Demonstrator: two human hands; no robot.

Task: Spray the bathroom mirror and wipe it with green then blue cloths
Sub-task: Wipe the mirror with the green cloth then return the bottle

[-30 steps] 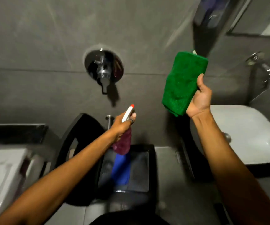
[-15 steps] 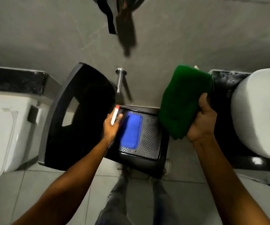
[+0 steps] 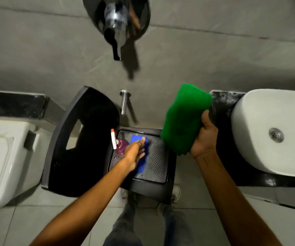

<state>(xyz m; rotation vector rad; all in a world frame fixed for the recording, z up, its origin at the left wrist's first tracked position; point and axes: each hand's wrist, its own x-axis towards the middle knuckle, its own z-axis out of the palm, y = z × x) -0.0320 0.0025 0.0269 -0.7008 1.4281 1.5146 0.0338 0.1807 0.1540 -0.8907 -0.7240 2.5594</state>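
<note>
My right hand [image 3: 204, 137] grips a folded green cloth [image 3: 184, 118], held up in the air over the right edge of a black plastic chair's seat [image 3: 158, 166]. A blue cloth [image 3: 141, 166] lies on that seat. My left hand [image 3: 134, 153] is stretched flat over the blue cloth, fingers extended and touching it. The spray bottle [image 3: 121, 145], pink liquid with a white and red nozzle, stands on the seat just left of that hand, free of it. The mirror is out of view.
The chair's black backrest [image 3: 82, 139] leans left of the seat. A white basin [image 3: 267, 130] on a black counter is at the right, a white toilet [image 3: 1, 157] at the left. A chrome wall tap [image 3: 118, 23] juts out overhead; my feet stand below the chair.
My view tipped down from the wall to the chair. My left hand lowered the spray bottle onto the seat, let go and moved onto the blue cloth. The right hand kept hold of the green cloth.
</note>
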